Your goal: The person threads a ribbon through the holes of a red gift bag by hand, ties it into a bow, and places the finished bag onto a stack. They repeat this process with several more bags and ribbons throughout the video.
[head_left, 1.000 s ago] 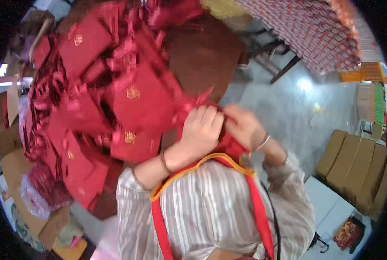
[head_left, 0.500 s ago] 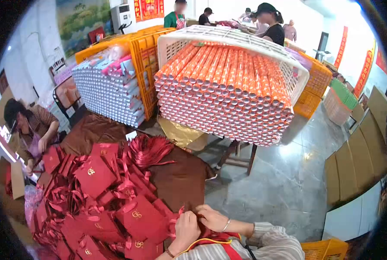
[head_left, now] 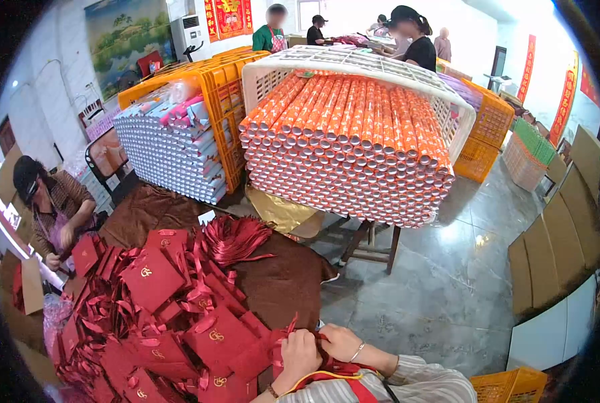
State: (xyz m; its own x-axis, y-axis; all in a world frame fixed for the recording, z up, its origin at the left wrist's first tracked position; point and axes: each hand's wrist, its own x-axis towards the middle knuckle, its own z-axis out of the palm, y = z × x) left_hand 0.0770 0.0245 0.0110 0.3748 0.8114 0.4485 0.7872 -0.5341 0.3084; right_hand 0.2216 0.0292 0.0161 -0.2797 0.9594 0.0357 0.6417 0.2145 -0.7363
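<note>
At the front edge of the table, my left hand [head_left: 300, 352] is closed in a pinch on a dark red ribbon [head_left: 290, 326], whose end sticks up above the fingers. Close against it, my right hand [head_left: 341, 344] is also closed, with a bit of the same red ribbon showing at its fingertips. Red material partly hidden under both hands lies near my lap. Just left of them is a red gift bag [head_left: 216, 334] with a gold emblem, on a heap of similar bags with ribbon ties. A bundle of loose red ribbons [head_left: 236, 240] lies behind the heap.
A brown cloth [head_left: 276, 285] covers the table. Beyond it stand a white crate [head_left: 353, 60] of orange tubes [head_left: 353, 114] and an orange crate [head_left: 229, 114] of light blue tubes. A co-worker [head_left: 55, 208] sits at left. Cardboard boxes [head_left: 558, 235] line the right.
The view has shifted slightly. My hands stay close together on the ribbon, a little farther right in the picture. The co-worker at left has raised their head and upper body a little.
</note>
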